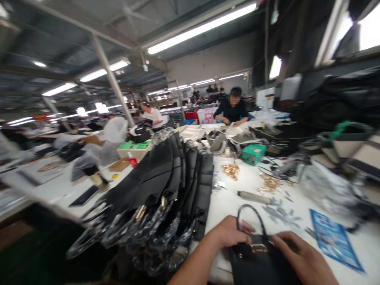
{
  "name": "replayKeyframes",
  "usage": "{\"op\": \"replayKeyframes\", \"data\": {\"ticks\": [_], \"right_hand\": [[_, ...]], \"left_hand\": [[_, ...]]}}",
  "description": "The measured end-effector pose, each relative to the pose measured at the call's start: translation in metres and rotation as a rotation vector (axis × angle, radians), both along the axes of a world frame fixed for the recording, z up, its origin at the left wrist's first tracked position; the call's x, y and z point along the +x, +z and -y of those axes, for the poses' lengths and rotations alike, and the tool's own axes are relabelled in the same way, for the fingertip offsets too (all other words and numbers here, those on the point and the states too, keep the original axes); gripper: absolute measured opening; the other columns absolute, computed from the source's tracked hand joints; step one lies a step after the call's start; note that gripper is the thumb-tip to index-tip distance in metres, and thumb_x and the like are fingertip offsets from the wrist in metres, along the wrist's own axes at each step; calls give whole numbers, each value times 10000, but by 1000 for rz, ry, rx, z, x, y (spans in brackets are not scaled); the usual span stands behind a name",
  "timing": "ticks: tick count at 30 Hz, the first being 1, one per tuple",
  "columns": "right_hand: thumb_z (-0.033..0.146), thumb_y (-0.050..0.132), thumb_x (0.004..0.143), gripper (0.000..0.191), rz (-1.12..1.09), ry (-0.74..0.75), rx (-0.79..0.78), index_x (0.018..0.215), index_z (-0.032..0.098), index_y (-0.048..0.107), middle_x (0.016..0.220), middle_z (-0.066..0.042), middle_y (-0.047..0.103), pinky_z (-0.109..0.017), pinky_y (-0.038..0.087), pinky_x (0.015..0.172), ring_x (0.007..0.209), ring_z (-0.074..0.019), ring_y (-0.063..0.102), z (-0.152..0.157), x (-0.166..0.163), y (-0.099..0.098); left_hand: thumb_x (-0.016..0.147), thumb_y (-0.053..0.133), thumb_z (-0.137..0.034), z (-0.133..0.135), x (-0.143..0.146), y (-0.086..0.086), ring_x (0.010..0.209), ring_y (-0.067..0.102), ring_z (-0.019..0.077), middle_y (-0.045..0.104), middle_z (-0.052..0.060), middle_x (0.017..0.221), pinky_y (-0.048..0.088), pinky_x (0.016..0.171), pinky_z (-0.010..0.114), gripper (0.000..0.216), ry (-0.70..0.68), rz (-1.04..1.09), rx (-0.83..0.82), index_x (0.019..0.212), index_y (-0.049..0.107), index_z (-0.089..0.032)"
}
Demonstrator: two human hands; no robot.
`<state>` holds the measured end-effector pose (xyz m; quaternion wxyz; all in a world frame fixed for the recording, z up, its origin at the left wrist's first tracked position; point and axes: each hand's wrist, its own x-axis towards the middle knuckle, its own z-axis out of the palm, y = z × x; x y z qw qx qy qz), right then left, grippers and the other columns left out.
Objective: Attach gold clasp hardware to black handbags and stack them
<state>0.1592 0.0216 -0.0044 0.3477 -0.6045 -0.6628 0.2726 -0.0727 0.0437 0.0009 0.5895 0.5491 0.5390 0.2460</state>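
Tube lights (204,27) shone over a white counter (222,206) bearing gold pieces (230,171) and a stack of black bags (157,174), while at its near side a black handbag (261,266) sat between the left hand (228,233), fingers clasping it beside the handle (249,206), and the right hand (303,253), fingers gripping its upper right side.

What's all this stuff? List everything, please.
Bag: one, black, bottom right
Panels: several, black, stacked left
Fittings: two heaps, gold, beyond bag
Stick: one, greyish, near fittings
Table: one, white, under fittings
Boxes: at least two, green-topped, flanking panels
Bottle: one, red, left of panels
Packet: one, blue, right side
Lights: several, white, overhead
People: at least two, dark- or white-clad, background
Left hand: one, bare, on bag
Right hand: one, bare, on bag
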Motion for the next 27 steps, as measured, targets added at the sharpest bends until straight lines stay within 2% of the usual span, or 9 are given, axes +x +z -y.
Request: {"op": "replayKeyframes", "data": {"ticks": [2,6,10,14,18,22,27], "right_hand": [[544,536,851,316,-40,106,-103,784,278,693,813,-12,738,-312,521,726,793,-234,686,-2,2,10],[434,570,862,248,-184,87,-139,787,220,669,727,-5,712,-279,486,680,709,-193,668,-5,4,20],[404,602,849,209,-313,27,-201,846,201,652,637,28,651,-237,445,531,508,-134,616,-5,14,13],[382,629,845,263,-368,46,-198,1037,204,656,740,21,666,-234,466,521,498,-120,617,-5,25,1],[337,615,879,203,-254,124,-67,1022,230,712,873,-10,709,-258,506,622,598,-131,642,-2,30,-4],[285,612,897,145,-92,177,64,979,258,728,919,-7,728,-277,501,761,811,-172,669,0,32,-5],[272,590,922,166,119,217,83,1028,265,718,956,-12,723,-273,477,798,886,-180,657,1,32,-2]], "left_hand": [[590,695,-193,-7,-2,5,786,656,198,735,84,989,497,722,298,576,-86,6,-12,1162,712,-129],[641,632,-170,-19,-2,10,715,628,155,742,55,909,448,650,240,505,-241,42,-64,1136,716,-115],[697,625,-200,-22,2,16,715,643,157,752,58,933,459,655,241,432,-304,50,-148,1111,726,-128],[714,644,-218,-23,4,17,701,648,160,754,63,885,469,647,244,394,-273,27,-165,1087,726,-120],[712,661,-219,-21,4,12,717,662,162,756,50,867,485,669,247,373,-217,27,-179,1072,721,-143],[707,671,-229,-20,4,8,725,674,167,763,45,853,494,692,252,372,-187,19,-176,1068,727,-155],[702,667,-228,-20,5,11,721,675,173,764,48,857,494,677,253,376,-188,30,-179,1063,729,-145]]}}
